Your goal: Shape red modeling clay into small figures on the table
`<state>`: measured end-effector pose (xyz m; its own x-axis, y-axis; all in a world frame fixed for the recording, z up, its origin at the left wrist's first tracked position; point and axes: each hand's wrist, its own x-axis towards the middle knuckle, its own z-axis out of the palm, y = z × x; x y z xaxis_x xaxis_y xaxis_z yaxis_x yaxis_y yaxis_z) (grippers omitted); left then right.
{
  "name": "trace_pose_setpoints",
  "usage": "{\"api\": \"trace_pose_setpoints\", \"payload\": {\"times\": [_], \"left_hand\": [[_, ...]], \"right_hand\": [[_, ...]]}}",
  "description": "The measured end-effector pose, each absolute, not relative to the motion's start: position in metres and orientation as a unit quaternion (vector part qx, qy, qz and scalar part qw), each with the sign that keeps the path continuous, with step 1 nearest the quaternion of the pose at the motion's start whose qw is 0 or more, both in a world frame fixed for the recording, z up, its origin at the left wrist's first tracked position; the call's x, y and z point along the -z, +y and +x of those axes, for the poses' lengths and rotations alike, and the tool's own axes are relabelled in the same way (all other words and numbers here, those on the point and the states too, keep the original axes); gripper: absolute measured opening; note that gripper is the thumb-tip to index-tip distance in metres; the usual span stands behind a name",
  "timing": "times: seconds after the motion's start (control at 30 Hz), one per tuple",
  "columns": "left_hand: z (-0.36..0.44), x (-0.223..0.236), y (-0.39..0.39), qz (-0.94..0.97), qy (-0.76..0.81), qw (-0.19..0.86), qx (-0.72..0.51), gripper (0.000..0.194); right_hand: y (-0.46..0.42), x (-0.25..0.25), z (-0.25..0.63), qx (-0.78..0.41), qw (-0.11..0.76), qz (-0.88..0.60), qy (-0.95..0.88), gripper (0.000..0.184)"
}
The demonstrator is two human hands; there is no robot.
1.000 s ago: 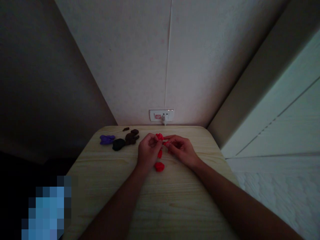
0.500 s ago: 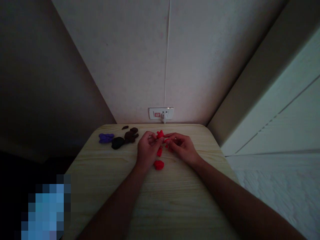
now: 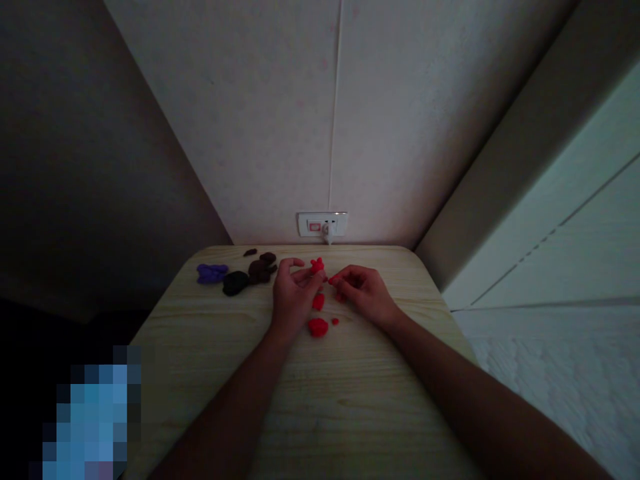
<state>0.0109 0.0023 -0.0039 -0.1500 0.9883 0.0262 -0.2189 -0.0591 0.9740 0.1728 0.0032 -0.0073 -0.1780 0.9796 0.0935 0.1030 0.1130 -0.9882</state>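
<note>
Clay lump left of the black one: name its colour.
The lump is purple, seen best in the head view.

Dim light overall; the wall point(image 3: 260, 120) above the bench point(image 3: 310, 400) is palest, shadow deepens left of the bench (nearly black there), and blocky pixelation covers the lower-left corner.

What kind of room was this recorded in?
Probably a room in a home, perhaps a bedroom: a small wood-grain table stands against a faintly patterned wall with a socket panel, and a pale quilted surface lies to the right.
</note>
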Motion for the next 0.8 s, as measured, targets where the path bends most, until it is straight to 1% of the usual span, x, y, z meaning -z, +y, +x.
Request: {"api": "trace_pose_setpoints", "payload": {"times": [0.13, 0.3, 0.37, 0.53, 0.8], "left_hand": [[0.011, 0.003, 0.001, 0.416, 0.477, 0.491, -0.599, 0.054], [0.010, 0.002, 0.001, 0.423, 0.481, 0.485, -0.595, 0.055], [0.010, 0.001, 0.001, 0.430, 0.486, 0.479, -0.591, 0.053], [0.008, 0.005, 0.003, 0.441, 0.473, 0.467, -0.603, 0.038], [-0.015, 0.004, -0.007, 0.377, 0.517, 0.408, -0.652, 0.039]], "right_hand": [[0.002, 0.006, 0.172, -0.474, 0.444, -0.454, -0.609, 0.033], [0.001, 0.005, 0.172, -0.477, 0.448, -0.449, -0.608, 0.034], [0.001, 0.005, 0.172, -0.480, 0.455, -0.449, -0.601, 0.034], [0.002, 0.006, 0.172, -0.477, 0.472, -0.454, -0.586, 0.033], [0.004, 0.007, 0.171, -0.460, 0.457, -0.473, -0.597, 0.033]]}}
